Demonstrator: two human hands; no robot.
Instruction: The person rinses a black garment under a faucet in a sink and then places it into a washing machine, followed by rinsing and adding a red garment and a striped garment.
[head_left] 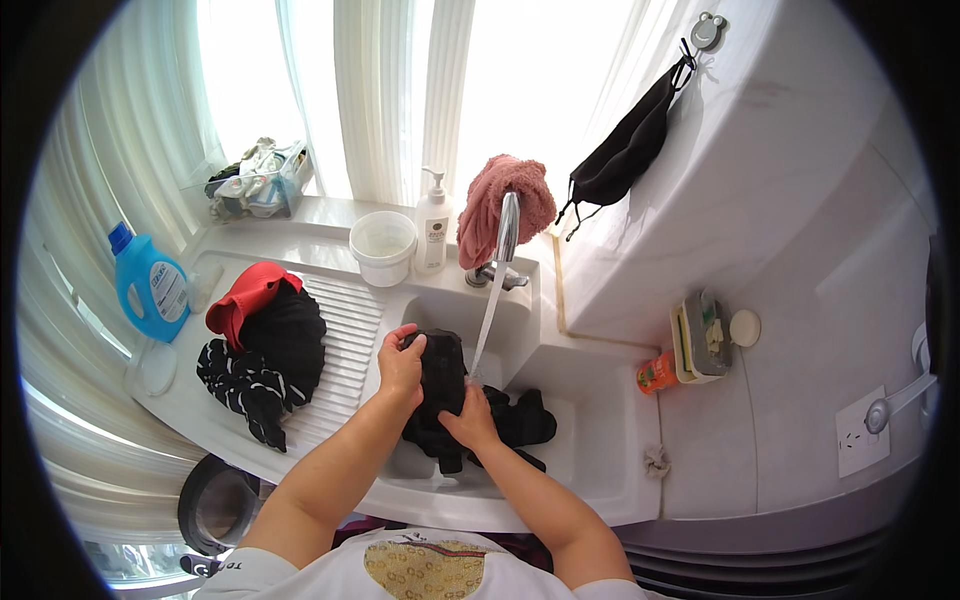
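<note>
Over the sink [590, 440], a black piece of cloth [441, 365] is stretched between my two hands. My left hand [402, 368] grips its upper left side, thumb in front. Lower down, my right hand [470, 418] pinches its lower right edge, close to the stream of water [489, 318]. That water runs from the chrome faucet [508, 225]. Below my hands, more dark wet clothing [528, 418] lies in the basin. How much of it joins the held cloth is hidden.
A ribbed washboard [345, 340] slopes left of the basin, beside a red-and-black cap [262, 300] and a patterned black cloth [240, 385]. Behind stand a white bucket [383, 250] and a pump bottle [432, 225]. A blue detergent bottle [150, 285] is far left. A pink towel [490, 205] drapes behind the faucet.
</note>
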